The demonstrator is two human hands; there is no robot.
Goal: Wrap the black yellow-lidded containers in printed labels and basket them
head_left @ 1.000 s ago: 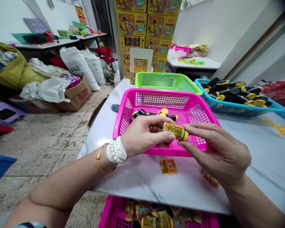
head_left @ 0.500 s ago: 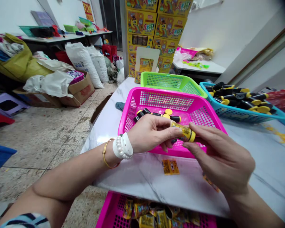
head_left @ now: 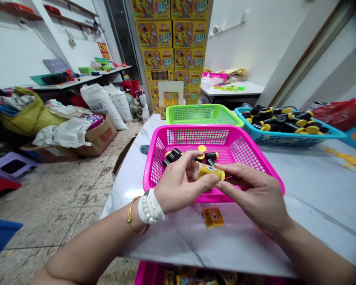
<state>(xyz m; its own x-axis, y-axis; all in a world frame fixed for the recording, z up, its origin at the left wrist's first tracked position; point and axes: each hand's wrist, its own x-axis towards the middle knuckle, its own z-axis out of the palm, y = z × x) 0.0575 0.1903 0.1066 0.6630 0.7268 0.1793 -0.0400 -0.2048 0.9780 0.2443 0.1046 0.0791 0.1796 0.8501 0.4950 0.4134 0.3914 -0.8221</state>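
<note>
Marble table (head_left: pixel 314 206), bearing a pink basket (head_left: pixel 246 148) with green and blue baskets beyond. Above the pink basket's near rim, left hand (head_left: pixel 180 184) and right hand (head_left: pixel 255 194) meet, fingertips of both closed on a small yellow-labelled tube (head_left: pixel 209 171). A loose yellow label (head_left: pixel 213 217) lies nearer on the table.

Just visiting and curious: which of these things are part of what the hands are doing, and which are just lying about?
In use: left hand, right hand, yellow-labelled tube, pink basket, loose label.
Lying about: green basket, stacked cartons, white sacks.
</note>
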